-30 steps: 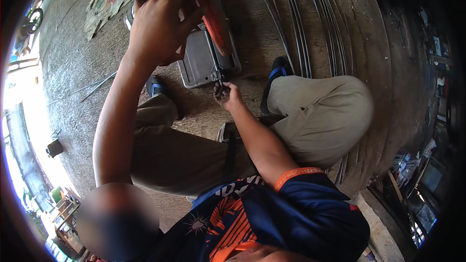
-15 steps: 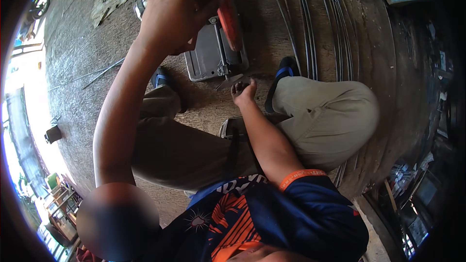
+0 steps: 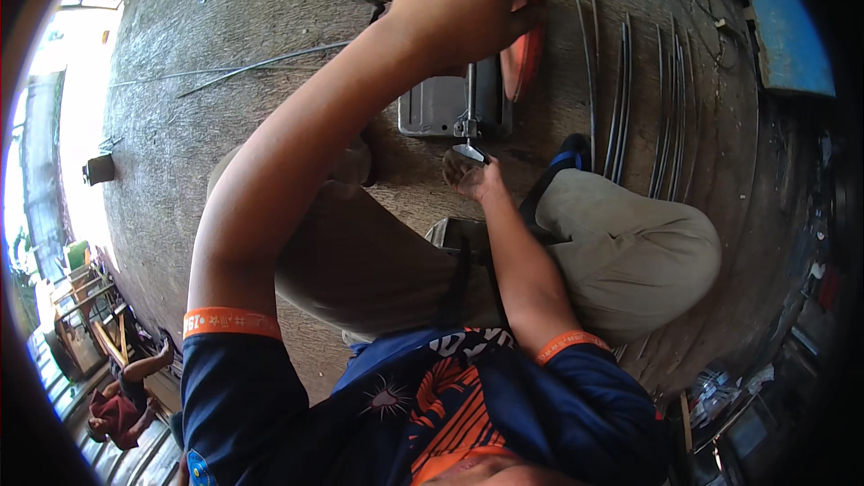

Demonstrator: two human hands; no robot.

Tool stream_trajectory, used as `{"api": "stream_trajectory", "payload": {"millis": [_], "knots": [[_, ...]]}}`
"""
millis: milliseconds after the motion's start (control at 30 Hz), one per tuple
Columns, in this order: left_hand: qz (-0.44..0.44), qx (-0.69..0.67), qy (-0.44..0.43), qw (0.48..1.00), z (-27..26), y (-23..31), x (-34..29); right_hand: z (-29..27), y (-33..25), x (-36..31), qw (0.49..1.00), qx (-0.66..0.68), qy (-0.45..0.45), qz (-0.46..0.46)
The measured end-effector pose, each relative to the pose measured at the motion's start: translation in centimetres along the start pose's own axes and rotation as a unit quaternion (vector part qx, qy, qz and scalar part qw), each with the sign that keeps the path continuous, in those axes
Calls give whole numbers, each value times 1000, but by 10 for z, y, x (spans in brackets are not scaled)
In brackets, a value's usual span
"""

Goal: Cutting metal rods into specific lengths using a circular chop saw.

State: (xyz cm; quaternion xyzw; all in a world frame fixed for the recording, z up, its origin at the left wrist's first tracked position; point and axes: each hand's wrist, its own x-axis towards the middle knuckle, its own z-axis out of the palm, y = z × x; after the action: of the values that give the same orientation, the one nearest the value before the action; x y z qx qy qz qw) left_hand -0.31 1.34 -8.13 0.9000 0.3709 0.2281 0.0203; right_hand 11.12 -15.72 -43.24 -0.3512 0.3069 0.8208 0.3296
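A cut-off saw stands on the floor between my feet, with a red blade guard [image 3: 522, 63] and a grey metal base [image 3: 427, 108]. My left hand [image 3: 463, 4] is closed over the top of the saw; its fingers wrap the upper part beside the guard, and the grip itself is hidden under the hand. Along the base runs the rod of the saw's vise [image 3: 472, 94]. At the rod's near end is a shiny flat crank handle [image 3: 469, 153]. My right hand [image 3: 466, 178], palm up with curled fingers, is closed at this crank handle.
Several thin metal rods [image 3: 621, 99] lie right of the saw, and more rods [image 3: 261, 65] lie to its left. A blue panel [image 3: 792, 27] is at the far right. A person [image 3: 121, 409] is at the lower left. A small dark box [image 3: 99, 168] sits at the left.
The whole view has shifted, so the saw appears farther right. The crank handle has turned, and my right hand has moved under it. My left hand stays on the saw.
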Motion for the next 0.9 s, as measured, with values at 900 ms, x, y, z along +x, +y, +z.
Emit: {"api": "stream_trajectory", "payload": {"millis": [900], "knots": [[-30, -25, -29, 999, -4, 6, 2, -9, -8, 9, 991, 57, 50, -113]]}}
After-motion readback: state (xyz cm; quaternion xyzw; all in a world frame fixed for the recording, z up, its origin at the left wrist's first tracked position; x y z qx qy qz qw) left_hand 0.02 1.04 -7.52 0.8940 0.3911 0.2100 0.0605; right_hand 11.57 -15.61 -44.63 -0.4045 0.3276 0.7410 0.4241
